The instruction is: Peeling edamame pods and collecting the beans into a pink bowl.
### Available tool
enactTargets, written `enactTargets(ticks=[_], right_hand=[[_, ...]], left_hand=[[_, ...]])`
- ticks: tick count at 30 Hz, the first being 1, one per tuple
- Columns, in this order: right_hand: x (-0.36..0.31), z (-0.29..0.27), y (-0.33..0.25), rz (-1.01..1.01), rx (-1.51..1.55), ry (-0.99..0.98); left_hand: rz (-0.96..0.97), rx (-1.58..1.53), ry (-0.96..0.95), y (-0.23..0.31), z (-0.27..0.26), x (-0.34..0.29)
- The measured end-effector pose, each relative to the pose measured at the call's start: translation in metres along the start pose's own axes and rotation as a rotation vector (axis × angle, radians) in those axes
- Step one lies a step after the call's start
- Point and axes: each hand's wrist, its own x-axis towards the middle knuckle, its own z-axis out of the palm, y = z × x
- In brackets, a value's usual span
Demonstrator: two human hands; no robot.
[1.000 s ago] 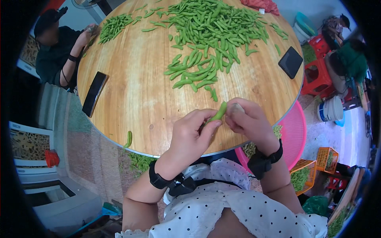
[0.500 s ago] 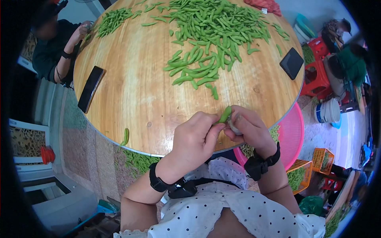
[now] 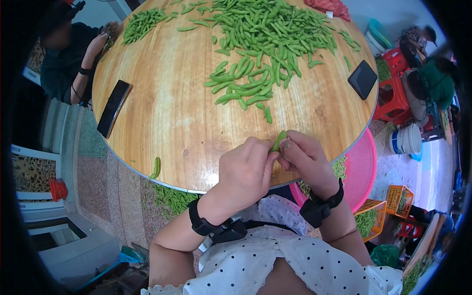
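My left hand and my right hand meet over the near edge of the round wooden table, fingertips pressed together on a single green pod; both hands are closed on it, and its upper end stands clear above my thumbs. A black band sits on each wrist (the left one, the right one). Just beyond my hands, a loose scatter of pods thickens into the large pile of pods across the far half of the table. One stray pod lies at the near left rim, well apart from the rest. A dark phone lies on the left side of the table and another phone on the right. A pink basin shows below the right rim. At the far left edge, another person's hand rests beside a smaller heap of pods.
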Motion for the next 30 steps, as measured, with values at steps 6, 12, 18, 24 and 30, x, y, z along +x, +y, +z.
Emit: enactTargets(ticks=[6, 12, 18, 24, 30], right_hand=[[-0.003, -0.004, -0.002, 0.029, 0.218, -0.064], [-0.004, 0.001, 0.001, -0.103, 0.038, 0.013], [-0.001, 0.006, 0.007, -0.214, 0.030, 0.056], [-0.003, 0.005, 0.009, -0.236, -0.054, 0.016], [-0.006, -0.020, -0.008, -0.090, -0.310, -0.004]], left_hand=[[0.038, 0.038, -0.012, 0.003, 0.001, 0.003], [0.022, -0.020, 0.029, 0.004, 0.009, 0.000], [-0.165, -0.337, 0.138, 0.008, 0.024, -0.003], [-0.531, -0.726, 0.008, 0.007, 0.007, 0.004], [-0.743, -1.009, -0.090, 0.008, 0.005, 0.004]])
